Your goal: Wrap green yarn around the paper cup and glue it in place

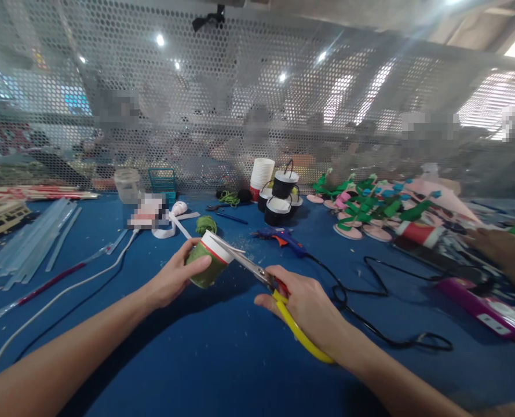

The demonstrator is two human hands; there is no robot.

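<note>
My left hand [182, 267] is closed around a paper cup [205, 271] that is tilted on its side. Green yarn or felt covers its lower part, with a red line and a white band toward the rim. In my right hand [301, 295] is a pair of scissors [257, 271] with yellow and red handles. Their blades reach to the cup's rim, where a thin white strip sticks out. A white ribbon [181, 227] runs from behind the cup to a roll. Just beyond the cup sits a ball of green yarn [205, 225].
A blue glue gun [283, 238] lies beyond my right hand, its black cord looping rightward. Black paper buckets [278, 205] and stacked white cups [262, 176] stand by the perforated metal panel [222, 104]. Clear glue sticks [35, 240] lie left. Another person's hand [496, 249] is far right.
</note>
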